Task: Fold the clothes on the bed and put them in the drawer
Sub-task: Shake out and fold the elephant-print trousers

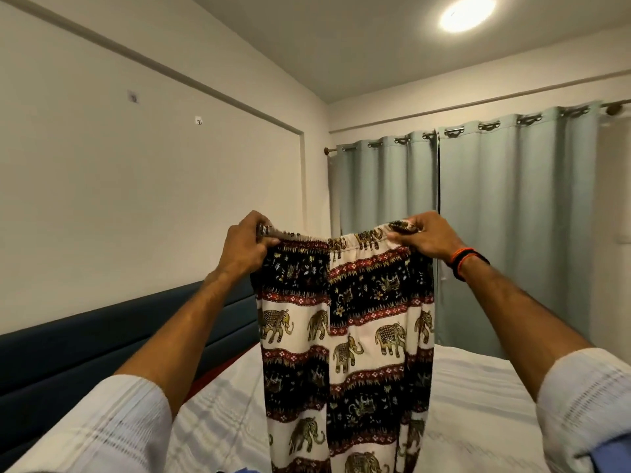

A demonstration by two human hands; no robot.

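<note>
Nearest of all were two white sleeves, one at the left (112, 428) and one at the right (587, 404), with bare arms reaching up and away from them. A bit of blue cloth (611, 455) showed at the near right corner, but what it was could not be told.

Under the arms lay the bed (478, 404), covered with a white sheet that had pale stripes on it. Along its left side ran a dark blue padded headboard (85, 343).

Between the arms hung the pants (345, 322). They were held up high in the air over the bed, with the waist at the top and the legs falling straight down past the bottom edge of the view. The pants had white bands with gold elephants, and dark bands with small flowers and red trim.

The left hand (244, 245) pinched the left end of the stretchy waistband, with its fingers curled around the cloth. The right hand (428, 238) pinched the right end the same way. The waistband sagged a little between them. On the right wrist sat a black and orange band (466, 261).

Farther back, on the right, pale green curtains (512, 216) hung closed from a rod. On the left stood a plain cream wall (136, 199) with two small hooks (199, 120). Up above, a round light (466, 11) glowed on the ceiling.
</note>
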